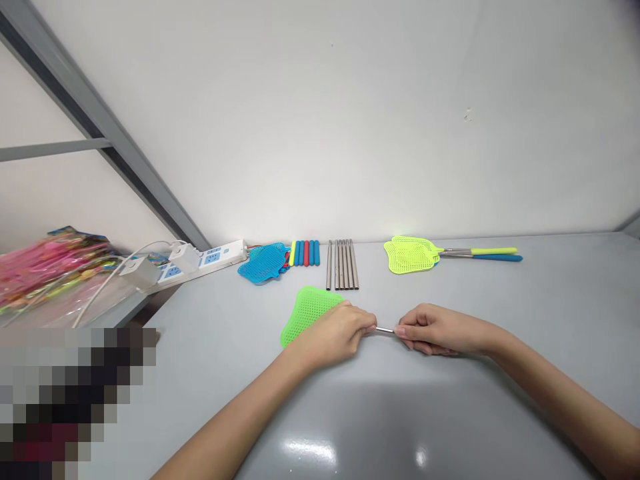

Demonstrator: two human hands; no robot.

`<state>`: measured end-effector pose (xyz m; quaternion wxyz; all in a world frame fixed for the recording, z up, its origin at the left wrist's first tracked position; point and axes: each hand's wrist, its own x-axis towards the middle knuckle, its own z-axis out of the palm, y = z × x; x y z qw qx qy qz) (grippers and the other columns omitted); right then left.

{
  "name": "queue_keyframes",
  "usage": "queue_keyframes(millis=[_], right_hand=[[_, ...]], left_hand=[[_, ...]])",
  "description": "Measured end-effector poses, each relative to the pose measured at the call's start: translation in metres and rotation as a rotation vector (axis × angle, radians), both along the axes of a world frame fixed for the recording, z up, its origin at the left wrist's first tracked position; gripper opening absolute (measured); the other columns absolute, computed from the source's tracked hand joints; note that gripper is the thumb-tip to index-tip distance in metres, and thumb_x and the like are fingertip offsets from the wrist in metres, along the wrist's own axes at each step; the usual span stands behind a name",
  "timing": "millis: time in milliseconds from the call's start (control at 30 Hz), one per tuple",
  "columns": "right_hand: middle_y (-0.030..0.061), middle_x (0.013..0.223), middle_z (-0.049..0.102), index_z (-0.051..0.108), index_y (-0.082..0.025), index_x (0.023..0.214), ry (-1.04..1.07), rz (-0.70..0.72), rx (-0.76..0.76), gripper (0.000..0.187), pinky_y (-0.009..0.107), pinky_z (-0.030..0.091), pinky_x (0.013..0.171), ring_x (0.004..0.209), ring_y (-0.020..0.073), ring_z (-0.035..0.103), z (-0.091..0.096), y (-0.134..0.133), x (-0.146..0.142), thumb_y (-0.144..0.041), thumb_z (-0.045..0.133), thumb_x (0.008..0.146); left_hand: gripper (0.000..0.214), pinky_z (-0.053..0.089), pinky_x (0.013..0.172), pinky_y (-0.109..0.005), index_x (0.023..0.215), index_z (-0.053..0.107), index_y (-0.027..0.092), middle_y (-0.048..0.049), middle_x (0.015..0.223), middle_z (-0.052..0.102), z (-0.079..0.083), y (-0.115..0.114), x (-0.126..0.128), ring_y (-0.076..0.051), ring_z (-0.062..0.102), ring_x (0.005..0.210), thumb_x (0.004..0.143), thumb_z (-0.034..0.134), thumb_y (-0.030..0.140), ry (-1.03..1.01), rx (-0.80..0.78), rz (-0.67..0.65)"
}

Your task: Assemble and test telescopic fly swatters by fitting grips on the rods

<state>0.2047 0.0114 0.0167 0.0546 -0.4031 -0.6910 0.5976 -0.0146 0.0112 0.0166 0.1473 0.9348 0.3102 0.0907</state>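
Note:
My left hand (333,337) and my right hand (435,330) both grip a thin steel rod (385,330), and only a short stretch of it shows between my fingertips. A green plastic fly swatter head (305,313) lies partly under my left hand. Farther back stand a row of steel tubes (343,265), a row of coloured foam grips (305,253) and blue swatter heads (263,265). To the right of the tubes lies a lime-green fly swatter (410,255), with metal shafts and yellow and blue handles.
A white power strip (205,263) with plugged-in adapters sits at the table's back left corner. A pink plastic-wrapped bundle (50,273) lies beyond the table's left edge. A pixelated patch covers the lower left. A white wall rises behind the grey table (500,373).

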Motion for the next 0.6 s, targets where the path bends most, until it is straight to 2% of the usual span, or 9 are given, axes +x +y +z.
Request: queue_keyframes(millis=[600], right_hand=[[-0.0050,0.050,0.041,0.047,-0.016,0.063,-0.009,-0.009,-0.002,0.042,0.017,0.023,0.032,0.037,0.0039,0.029,0.0005,0.0013,0.0036,-0.054,0.042,0.080]], left_hand=[[0.021,0.034,0.070,-0.024,0.067,0.043,0.017,0.0024,0.064,0.051,0.0012,0.0040,-0.0061,-0.011,0.047,0.066,0.083,0.033,0.008,0.019,0.006,0.025]])
